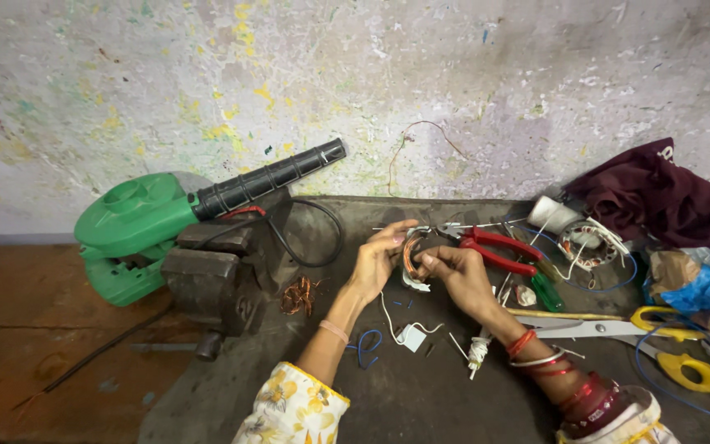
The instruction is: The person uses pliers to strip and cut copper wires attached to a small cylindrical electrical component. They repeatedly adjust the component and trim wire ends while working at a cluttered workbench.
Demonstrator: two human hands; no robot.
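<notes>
Both my hands meet over the dark work mat point(421, 395), holding a small motor coil point(413, 256) wound with copper wire and wrapped in white insulation. My left hand point(375, 259) grips it from the left with fingers stretched over the top. My right hand point(458, 275) pinches it from the right. A white wire with a small white connector point(411, 335) hangs from the coil onto the mat. Red and white bangles circle my right wrist.
A green blower point(137, 226) with a black nozzle lies left, beside a dark bench vise point(215, 275). Copper wire scrap point(297, 296), red-handled pliers point(499, 251), a green screwdriver point(546, 289), yellow-handled scissors point(659, 337), a stator point(589, 245) and maroon cloth point(659, 193) surround the hands.
</notes>
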